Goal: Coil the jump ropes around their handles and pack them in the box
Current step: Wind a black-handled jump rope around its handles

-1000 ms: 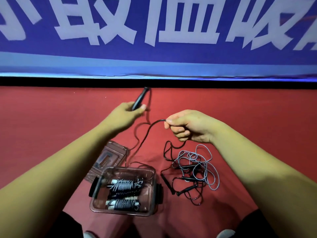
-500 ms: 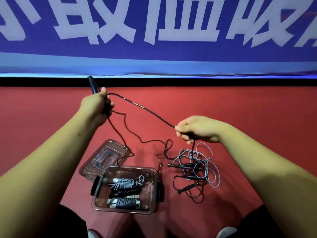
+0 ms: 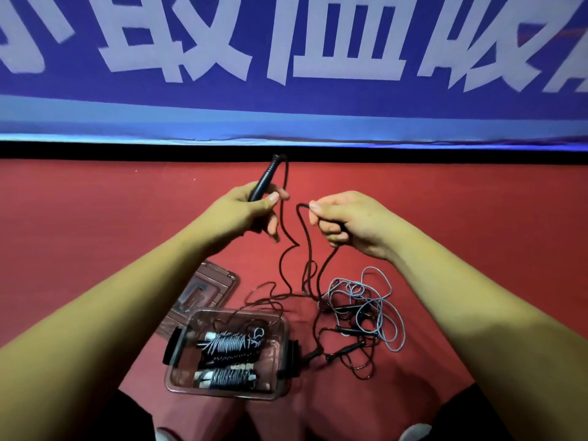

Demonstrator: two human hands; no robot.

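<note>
Left hand (image 3: 245,211) wrapped tight round one black handle (image 3: 265,179), right hand (image 3: 350,221) pinching its black rope (image 3: 304,232), both up toward the floor's (image 3: 95,218) far edge. Below them: one box (image 3: 173,374) holding at least two coiled ropes (image 3: 229,345), one lid (image 3: 203,291), and one loose tangle (image 3: 359,313) just right of the box.

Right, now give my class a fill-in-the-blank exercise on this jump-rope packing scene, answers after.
1. The right hand pinches the thin black jump ____.
2. The left hand grips its slim black ____.
3. The clear plastic box on the red floor stands ____, its clear lid lying beside it.
Answers: rope; handle; open.
</note>
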